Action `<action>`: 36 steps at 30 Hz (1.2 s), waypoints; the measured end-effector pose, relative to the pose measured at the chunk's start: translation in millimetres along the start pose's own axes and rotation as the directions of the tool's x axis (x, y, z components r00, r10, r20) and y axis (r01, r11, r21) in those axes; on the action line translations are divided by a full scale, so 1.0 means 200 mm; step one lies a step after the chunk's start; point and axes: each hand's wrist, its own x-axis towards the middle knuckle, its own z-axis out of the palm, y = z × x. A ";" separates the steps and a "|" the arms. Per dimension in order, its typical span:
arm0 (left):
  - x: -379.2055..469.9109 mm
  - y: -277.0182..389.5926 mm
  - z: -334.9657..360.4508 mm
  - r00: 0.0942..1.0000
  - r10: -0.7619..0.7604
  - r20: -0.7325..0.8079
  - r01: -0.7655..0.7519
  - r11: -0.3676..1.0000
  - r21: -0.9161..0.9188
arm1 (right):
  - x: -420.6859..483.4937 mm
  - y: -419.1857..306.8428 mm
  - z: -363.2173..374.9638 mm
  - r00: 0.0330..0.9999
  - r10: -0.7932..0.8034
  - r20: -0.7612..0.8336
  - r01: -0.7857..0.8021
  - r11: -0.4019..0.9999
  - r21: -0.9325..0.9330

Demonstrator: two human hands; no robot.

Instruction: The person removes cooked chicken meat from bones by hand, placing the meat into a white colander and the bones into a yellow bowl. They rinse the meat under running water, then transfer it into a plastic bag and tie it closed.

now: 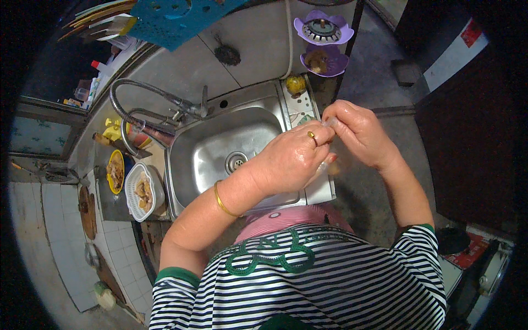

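My left hand [295,154], with a ring and a gold bangle, reaches across the right side of the stainless steel sink [218,142]. Its fingers are closed on a piece of clear plastic film [329,122], perhaps the neck of a thin bag. The thumb and forefinger of my right hand [357,130] pinch the same plastic from the other side. More clear plastic [319,172] shows below my left hand, largely hidden by it. Both hands look wet. The sink's basin holds no dishes, and its drain [237,162] lies open.
A pull-down faucet [140,99] arches over the sink's left end. On the left counter are a white colander [134,200] and a yellow-rimmed bowl [111,169], both holding food pieces, beside a knife [128,148]. Purple flower-shaped holders [324,60] hang on the wall.
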 end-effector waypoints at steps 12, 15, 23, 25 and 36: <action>0.02 0.00 -0.02 1.000 0.012 0.022 -0.013 0.997 0.072 | 0.04 0.07 0.19 0.952 0.254 -0.173 -0.042 0.664 0.747; -0.03 0.00 0.00 0.993 -0.014 -0.119 0.027 0.994 0.109 | 0.01 0.09 0.23 0.912 0.392 -0.119 -0.010 0.311 0.950; -0.57 -0.06 0.13 0.889 -0.457 -0.022 0.456 0.890 -0.022 | -0.15 0.46 0.17 0.801 0.598 -0.021 0.054 -0.037 0.998; -0.75 -0.10 0.17 0.828 -0.559 0.030 0.560 0.827 -0.053 | -0.21 0.57 0.18 0.613 0.788 -0.052 0.021 0.049 0.999; -0.49 -0.01 0.00 0.781 -0.621 0.064 0.581 0.686 -0.438 | -0.16 0.33 0.04 0.823 0.506 0.259 -0.328 0.051 0.943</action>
